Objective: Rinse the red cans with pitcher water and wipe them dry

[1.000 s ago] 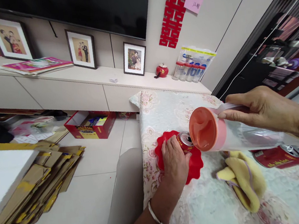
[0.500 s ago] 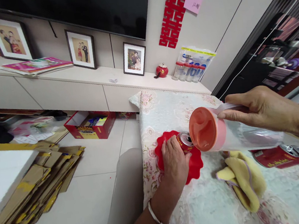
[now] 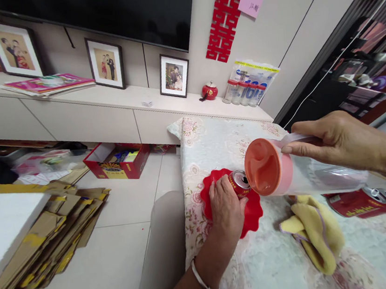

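Observation:
My left hand is wrapped round a red drink can whose top opening faces up. The can stands in a red tray with a wavy rim. In my right hand is the handle of a clear plastic pitcher with an orange lid. The pitcher lies tipped nearly level, its lid end close beside the can's top. Whether liquid flows between them I cannot make out. A crumpled yellow cloth rests on the flowered tablecloth below the pitcher.
Red open cans stand at the table's right. Behind the table, a low cabinet bears framed photos, a small red jar and red-lidded glass jars. Flattened cardboard and a red box are on the floor at left.

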{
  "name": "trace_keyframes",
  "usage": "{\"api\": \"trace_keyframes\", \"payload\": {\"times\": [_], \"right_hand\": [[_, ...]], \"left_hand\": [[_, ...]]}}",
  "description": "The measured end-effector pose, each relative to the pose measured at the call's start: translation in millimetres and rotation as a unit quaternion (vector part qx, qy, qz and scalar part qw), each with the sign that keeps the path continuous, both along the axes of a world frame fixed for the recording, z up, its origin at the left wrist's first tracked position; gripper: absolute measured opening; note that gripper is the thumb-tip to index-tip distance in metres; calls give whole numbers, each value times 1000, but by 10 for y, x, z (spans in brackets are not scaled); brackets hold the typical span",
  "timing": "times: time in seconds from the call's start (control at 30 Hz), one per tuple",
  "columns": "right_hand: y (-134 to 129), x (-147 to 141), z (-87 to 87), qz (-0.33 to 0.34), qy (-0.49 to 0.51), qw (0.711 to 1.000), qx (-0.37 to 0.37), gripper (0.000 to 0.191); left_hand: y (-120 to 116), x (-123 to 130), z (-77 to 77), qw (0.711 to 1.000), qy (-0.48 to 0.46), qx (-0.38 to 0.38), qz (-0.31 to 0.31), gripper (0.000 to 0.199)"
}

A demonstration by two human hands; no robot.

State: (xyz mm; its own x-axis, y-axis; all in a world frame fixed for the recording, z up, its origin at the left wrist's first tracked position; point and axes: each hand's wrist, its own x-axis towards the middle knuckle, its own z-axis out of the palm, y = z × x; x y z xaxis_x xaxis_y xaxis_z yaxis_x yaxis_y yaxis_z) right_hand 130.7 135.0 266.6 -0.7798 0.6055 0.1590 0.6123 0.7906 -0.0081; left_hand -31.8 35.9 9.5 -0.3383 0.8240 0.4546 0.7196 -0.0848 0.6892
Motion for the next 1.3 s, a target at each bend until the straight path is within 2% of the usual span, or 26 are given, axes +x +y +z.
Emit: {"api": "trace_keyframes", "payload": {"times": [0.2, 0.5, 0.77, 1.3], "right_hand": [[-6, -21, 6, -23, -8, 1000, -9, 71], [-4, -39, 3, -11, -8, 1000, 1, 67], [6, -27, -11, 11, -8, 1000, 13, 67], [-81, -110, 54, -10, -28, 999, 16, 72]], "left_hand": [[3, -16, -61, 1000, -2, 17, -10, 79], [2, -4, 6, 1000, 0, -6, -3, 79], [4, -8, -13, 1000, 1, 0, -3, 83], [10, -15, -11, 1000, -10, 5, -5, 84]]}}
